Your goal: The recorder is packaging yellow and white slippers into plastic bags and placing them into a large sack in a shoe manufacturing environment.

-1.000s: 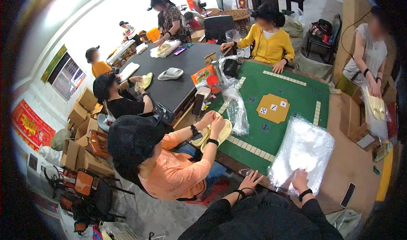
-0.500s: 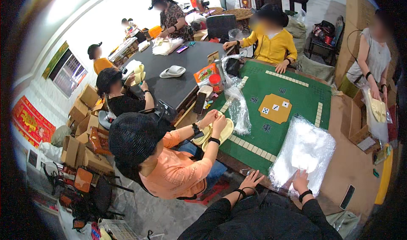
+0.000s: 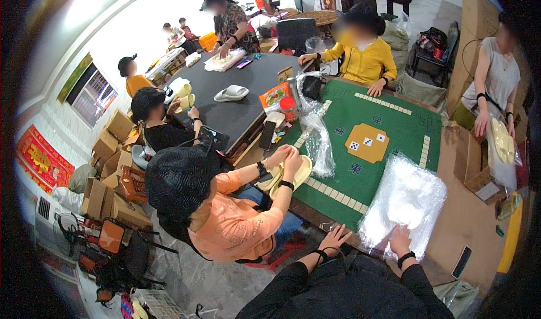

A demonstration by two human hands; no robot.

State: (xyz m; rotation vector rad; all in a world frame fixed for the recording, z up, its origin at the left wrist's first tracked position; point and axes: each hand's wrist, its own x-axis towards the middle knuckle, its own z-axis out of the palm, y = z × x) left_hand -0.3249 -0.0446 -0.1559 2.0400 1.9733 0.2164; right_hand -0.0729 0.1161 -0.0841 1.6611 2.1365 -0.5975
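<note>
Left hand [image 3: 336, 237]: palm down at the near edge of the brown tabletop [image 3: 451, 217], fingers spread, holding nothing visible. Right hand [image 3: 400, 240]: palm down on the near part of the clear plastic stack [image 3: 403, 192], fingers extended, not closed round it; cannot tell whether a layer is pinched beneath. Both hands wear dark wristbands.

Stack position: under the right hand and reaching away beyond its fingertips; just to the right of the left hand, which appears not to touch it. It lies flat, partly on the green mat [image 3: 389, 116], partly on bare tabletop.

Stack appearance: roughly rectangular, transparent, wrinkled, edges uneven; strong white glare at the middle, so the number of layers is unreadable.

Near, to the right: dark phone [image 3: 462, 262] on the tabletop. Left of the stack: row of cream tiles [image 3: 338, 198] along the mat's near side. Beyond: three white dice [image 3: 367, 141] on the mat's orange panel.

To the left, a co-worker in an orange shirt [image 3: 234, 223] handles pale yellow slippers [image 3: 302, 172]. Farther: crumpled plastic film [image 3: 320, 155], red-lidded jar [image 3: 288, 109], then a light grey slipper [image 3: 231, 93] on a dark tabletop.
</note>
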